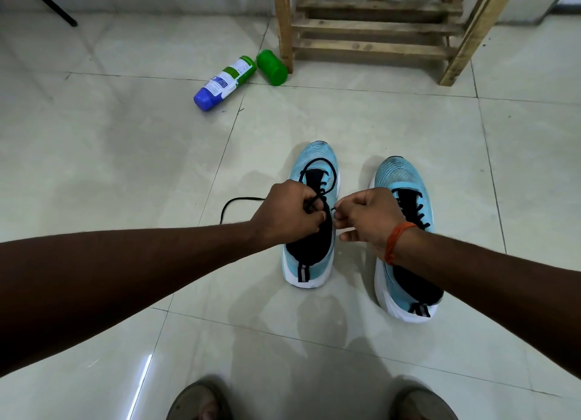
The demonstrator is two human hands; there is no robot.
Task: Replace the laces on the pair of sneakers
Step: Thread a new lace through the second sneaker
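Two bare forearms reach in over the tiled floor [110,168]. A wooden frame [377,30] stands at the far wall. The left sneaker [314,250] and right sneaker [405,181] sit side by side, toes pointing away. The left hand [287,212] grips the black lace [327,171], which loops over the left sneaker's tongue and trails onto the floor. The right hand [364,218] is curled, its fingertips pinched beside that sneaker; I cannot tell whether they hold anything. A bottle [224,83] lies beyond.

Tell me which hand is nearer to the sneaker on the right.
Right. The right hand is at the inner edge of the right sneaker; the left hand is farther, over the left sneaker, holding its black lace.
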